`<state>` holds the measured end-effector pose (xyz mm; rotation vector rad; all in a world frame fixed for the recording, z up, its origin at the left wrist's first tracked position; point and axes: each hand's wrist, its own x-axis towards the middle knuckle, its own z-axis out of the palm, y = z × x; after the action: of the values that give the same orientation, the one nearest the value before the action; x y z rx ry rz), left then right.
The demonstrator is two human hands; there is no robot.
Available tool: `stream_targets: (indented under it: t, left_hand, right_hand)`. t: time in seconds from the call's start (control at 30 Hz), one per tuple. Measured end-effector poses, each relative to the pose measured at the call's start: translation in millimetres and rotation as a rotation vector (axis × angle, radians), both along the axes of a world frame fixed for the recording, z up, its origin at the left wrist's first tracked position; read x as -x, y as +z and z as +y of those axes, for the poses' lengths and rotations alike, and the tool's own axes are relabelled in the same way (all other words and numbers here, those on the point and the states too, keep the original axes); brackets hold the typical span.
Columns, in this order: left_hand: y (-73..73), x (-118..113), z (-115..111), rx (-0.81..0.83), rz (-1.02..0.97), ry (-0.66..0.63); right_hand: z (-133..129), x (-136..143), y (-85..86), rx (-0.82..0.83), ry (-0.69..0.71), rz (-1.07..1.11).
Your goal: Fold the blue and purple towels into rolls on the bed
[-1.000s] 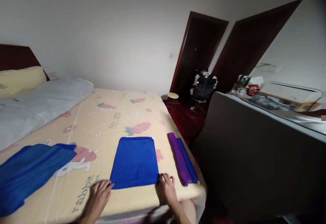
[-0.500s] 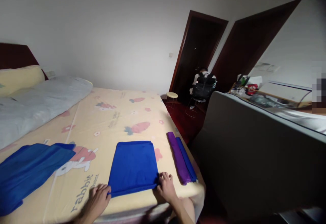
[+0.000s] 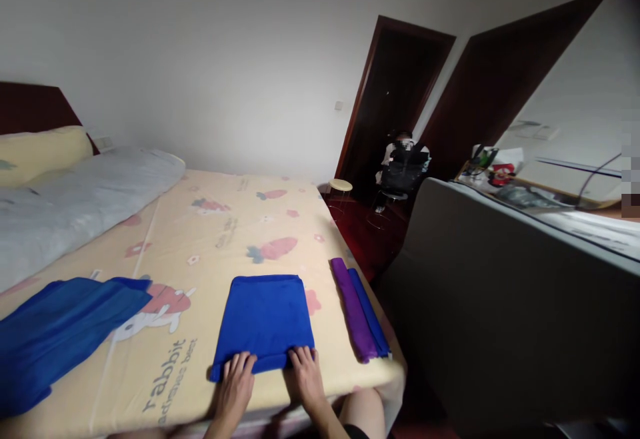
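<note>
A folded blue cloth (image 3: 267, 312) lies flat on the bed, its near edge turned over in a narrow fold. My left hand (image 3: 237, 382) has its curled fingers on this edge, toward the left corner. At the right end of the same edge, my right hand (image 3: 306, 374) grips the fold with bent fingers. Right of the cloth, a purple rolled cloth (image 3: 353, 309) lies beside a blue rolled cloth (image 3: 369, 312). Another blue cloth (image 3: 70, 336), loosely spread and wrinkled, is at the left.
The bed (image 3: 200, 286) has a yellow printed sheet, with a grey quilt (image 3: 85, 192) and a yellow pillow (image 3: 47, 149) at the far left. A grey panel (image 3: 485, 292) stands on the right. Near the door (image 3: 395, 86), a person sits behind a black bag (image 3: 404, 169), beside a stool (image 3: 340, 186).
Both hands have moved inward from the blue cloth's near corners onto its near edge. That edge is now folded over in a strip. The view has shifted slightly.
</note>
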<state>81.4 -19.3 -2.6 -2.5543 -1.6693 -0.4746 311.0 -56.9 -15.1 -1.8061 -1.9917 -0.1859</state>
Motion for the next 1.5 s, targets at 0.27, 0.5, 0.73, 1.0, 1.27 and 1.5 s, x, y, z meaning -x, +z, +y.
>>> stream_targets:
  t: [0.27, 0.5, 0.73, 1.0, 1.27, 1.5]
  left_hand:
    - [-9.4, 3.1, 4.7, -0.11, -0.062, -0.121]
    - [-16.4, 32.4, 11.9, -0.166, 0.042, -0.255]
    - [-12.3, 42.6, 14.9, -0.238, 0.04, -0.08]
    - [-15.0, -3.2, 9.4, -0.172, 0.015, -0.198]
    - [2.9, 70.4, 23.8, -0.091, 0.06, -0.141]
    - [-7.5, 89.6, 15.2, -0.132, 0.007, -0.183]
  right_hand:
    - [-6.5, 10.8, 18.1, 0.122, 0.153, 0.111]
    - [-8.6, 2.3, 16.1, 0.204, 0.105, 0.153]
    - [-12.5, -16.2, 22.3, 0.224, 0.05, 0.163]
    - [1.3, 23.8, 27.1, 0.287, 0.126, 0.184]
    - [-15.3, -58.4, 22.0, 0.211, 0.018, 0.028]
    - [-26.9, -58.4, 20.0, 0.114, 0.089, 0.023]
